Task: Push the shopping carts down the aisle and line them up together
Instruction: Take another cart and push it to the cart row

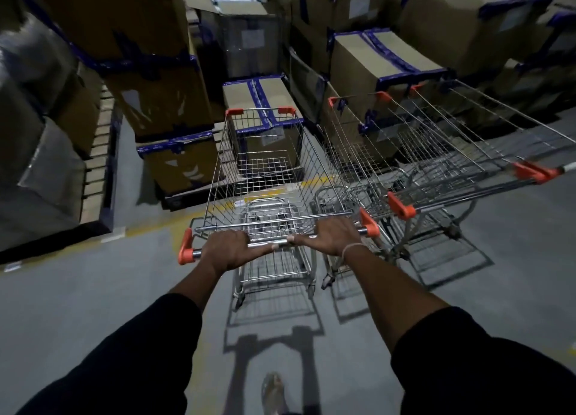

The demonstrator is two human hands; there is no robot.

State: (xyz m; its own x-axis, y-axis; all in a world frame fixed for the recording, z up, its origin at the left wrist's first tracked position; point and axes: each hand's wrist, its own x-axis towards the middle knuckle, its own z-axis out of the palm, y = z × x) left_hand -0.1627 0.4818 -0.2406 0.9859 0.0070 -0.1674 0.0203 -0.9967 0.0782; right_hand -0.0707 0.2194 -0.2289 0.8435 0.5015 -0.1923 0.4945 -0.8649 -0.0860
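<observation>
We hold the cart [268,177] handle [274,243] with our left hand [230,248] and right hand [332,234], fingers curled round it. Other carts [442,152] stand just right of our fingers.

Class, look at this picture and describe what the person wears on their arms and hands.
Both arms wear dark, black-looking sleeves pushed up, leaving the forearms bare. The left hand is bare, with no glove or ring visible. The right hand is also ungloved; a thin pale band circles its wrist.
</observation>
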